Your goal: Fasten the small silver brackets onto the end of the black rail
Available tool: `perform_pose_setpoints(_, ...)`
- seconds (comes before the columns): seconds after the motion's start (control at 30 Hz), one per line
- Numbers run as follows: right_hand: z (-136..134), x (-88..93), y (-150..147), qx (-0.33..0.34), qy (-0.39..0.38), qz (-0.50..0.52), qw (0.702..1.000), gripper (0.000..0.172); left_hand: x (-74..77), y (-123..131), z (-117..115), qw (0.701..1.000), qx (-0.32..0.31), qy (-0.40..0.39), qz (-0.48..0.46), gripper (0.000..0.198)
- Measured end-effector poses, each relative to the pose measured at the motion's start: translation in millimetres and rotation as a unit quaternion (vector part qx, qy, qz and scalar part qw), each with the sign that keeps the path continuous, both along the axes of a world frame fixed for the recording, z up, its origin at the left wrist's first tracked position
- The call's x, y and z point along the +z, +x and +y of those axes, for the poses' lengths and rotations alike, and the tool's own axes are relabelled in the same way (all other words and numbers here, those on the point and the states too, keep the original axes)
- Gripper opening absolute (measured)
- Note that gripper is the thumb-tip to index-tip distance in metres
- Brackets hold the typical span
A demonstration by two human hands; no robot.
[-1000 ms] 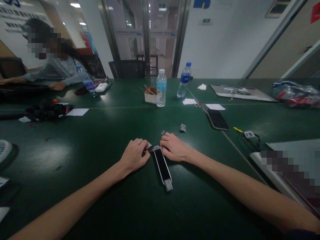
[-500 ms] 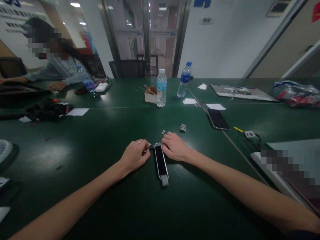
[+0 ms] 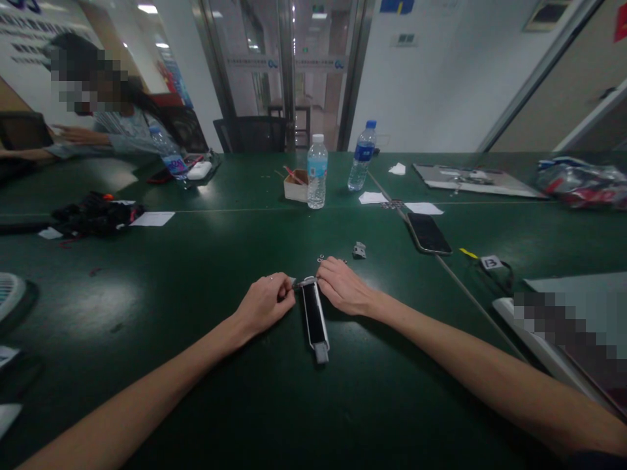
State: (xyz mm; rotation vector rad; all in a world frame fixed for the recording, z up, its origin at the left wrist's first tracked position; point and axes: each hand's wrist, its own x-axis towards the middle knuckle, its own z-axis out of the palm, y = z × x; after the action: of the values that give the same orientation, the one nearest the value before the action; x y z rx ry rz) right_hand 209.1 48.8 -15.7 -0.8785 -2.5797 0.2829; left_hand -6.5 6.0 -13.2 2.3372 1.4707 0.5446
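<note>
A long black strip with a grey frame and a grey tab at its near end (image 3: 314, 318) lies on the green table (image 3: 196, 287), pointing away from me. My left hand (image 3: 267, 302) is curled at the strip's far end, fingertips pinching a small grey part there. My right hand (image 3: 345, 290) rests on the other side of that far end, fingers bent and touching the strip's top corner. Small metal washers (image 3: 321, 258) and a little grey metal bracket (image 3: 359, 249) lie just beyond my right hand.
Two water bottles (image 3: 316, 172) and a small cardboard box (image 3: 295, 185) stand mid-table. A dark phone (image 3: 428, 233) lies to the right, a laptop (image 3: 563, 326) at the near right. Another person (image 3: 98, 124) sits at the far left, beside black clutter (image 3: 93, 214).
The strip has swung from a slant to nearly straight and slid slightly away from me. Both hands stay at its far end. The person at the far left has raised a hand.
</note>
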Motion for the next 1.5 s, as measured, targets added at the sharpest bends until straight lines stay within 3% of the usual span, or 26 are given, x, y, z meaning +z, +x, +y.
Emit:
perform_pose_setpoints(0.73, 2.2, -4.1, -0.4, -0.005, 0.006, -0.010, 1.000, 0.028, 1.9, 0.6, 1.0, 0.999, -0.003, -0.031, -0.005, 0.007)
perform_pose_setpoints(1.3, 2.4, -3.1, 0.5, 0.014, 0.017, -0.082, 0.996, 0.027, 5.7, 1.2, 0.9, 0.997, -0.022, -0.065, -0.041, 0.005)
perform_pose_setpoints(1.5, 2.9, -5.1, 0.1, 0.002, 0.003, -0.043, 0.999, 0.025, 6.4, 2.1, 0.9, 0.997, 0.026, -0.038, -0.058, 0.008)
